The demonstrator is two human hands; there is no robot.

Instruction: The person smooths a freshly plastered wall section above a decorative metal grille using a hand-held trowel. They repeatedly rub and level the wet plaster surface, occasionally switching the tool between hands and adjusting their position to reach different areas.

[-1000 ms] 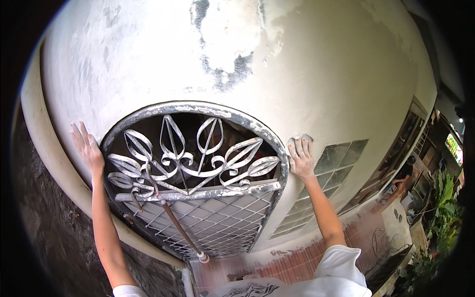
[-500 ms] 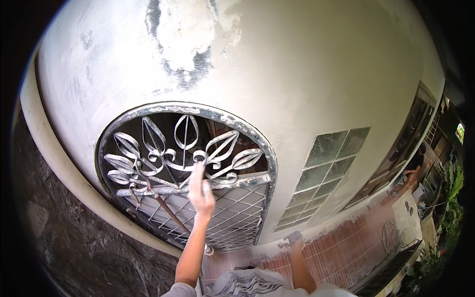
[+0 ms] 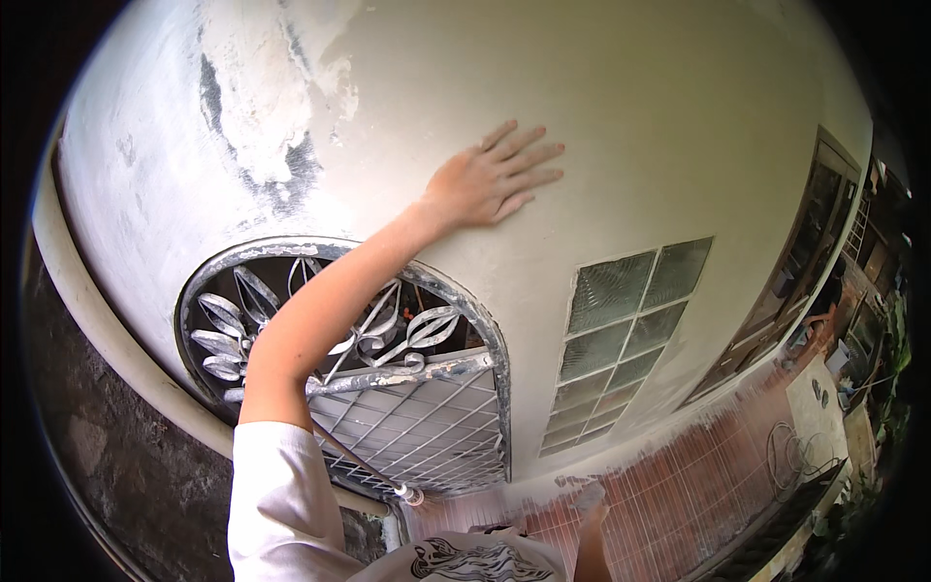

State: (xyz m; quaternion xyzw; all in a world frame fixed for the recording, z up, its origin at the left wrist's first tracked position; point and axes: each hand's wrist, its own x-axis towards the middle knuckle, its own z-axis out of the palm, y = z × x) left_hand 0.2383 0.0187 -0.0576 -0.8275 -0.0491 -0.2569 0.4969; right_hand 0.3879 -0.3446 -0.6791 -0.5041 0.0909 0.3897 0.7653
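My left hand (image 3: 493,182) lies flat, fingers spread, on the cream plastered wall (image 3: 601,107), up and to the right of the arched opening. It holds nothing. My left forearm crosses in front of the metal grille (image 3: 441,330), which has leaf-shaped bars above and crossed bars below, with flaking paint on its frame. Low in view, my right hand (image 3: 593,524) hangs by my side, its fingers closed around a small grey flat piece (image 3: 588,497) whose kind I cannot make out. Dust shows on my left fingers.
A glass-block window (image 3: 626,320) is set in the wall right of the grille. A stick with a white-collared end (image 3: 412,495) leans by the grille. Red tiled floor (image 3: 669,495) lies below, with a coiled cable (image 3: 784,451) farther right. A pale pipe (image 3: 116,335) curves along the left.
My left hand has gone from in front of the grille up and right onto the wall, fingers now spread. My right hand stays low. The view has shifted slightly.
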